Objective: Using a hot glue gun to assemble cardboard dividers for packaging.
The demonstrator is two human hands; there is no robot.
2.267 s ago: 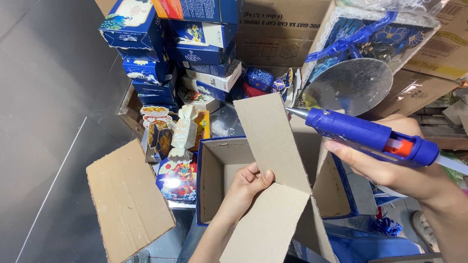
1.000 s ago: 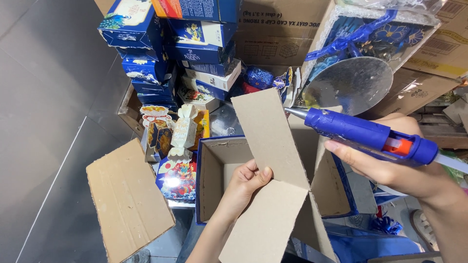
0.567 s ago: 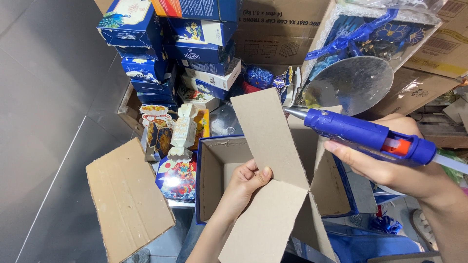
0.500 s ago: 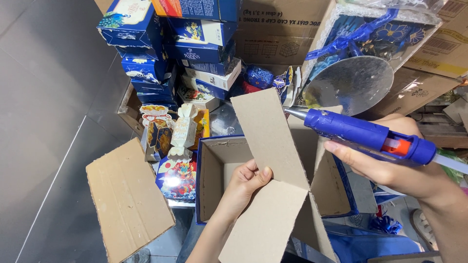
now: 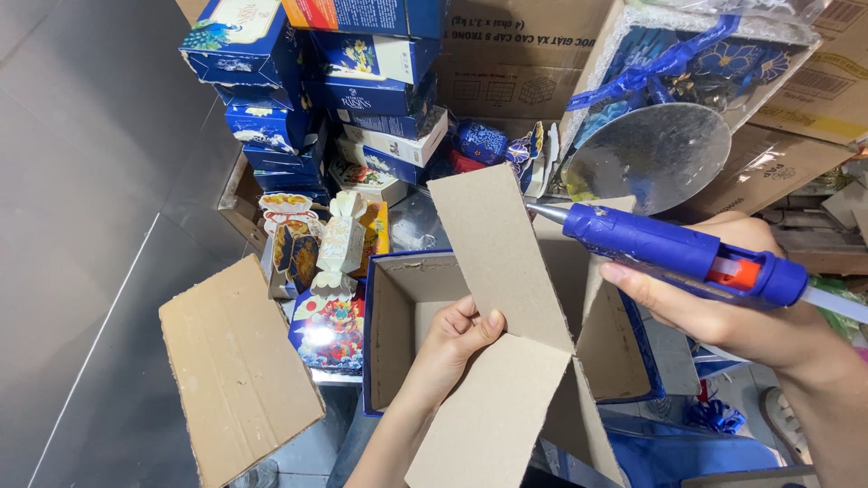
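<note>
An open cardboard box (image 5: 402, 298), blue outside and brown inside, sits in front of me. My left hand (image 5: 452, 343) grips a folded brown cardboard flap (image 5: 502, 271) that rises out of the box, thumb pressed against its face. My right hand (image 5: 723, 312) holds a blue glue gun (image 5: 674, 253) with an orange trigger. Its metal nozzle points left and touches the flap's upper right edge.
A stack of blue printed boxes (image 5: 334, 81) stands behind. Small decorated paper boxes (image 5: 321, 244) lie left of the open box. A loose cardboard sheet (image 5: 235, 370) lies at lower left. Brown cartons (image 5: 520, 54) and a wrapped gift with a silver disc (image 5: 655, 154) sit at the back right. Grey floor lies to the left.
Almost nothing moved. The glue gun's nozzle stays at the flap's edge, and my left hand keeps its grip on the cardboard.
</note>
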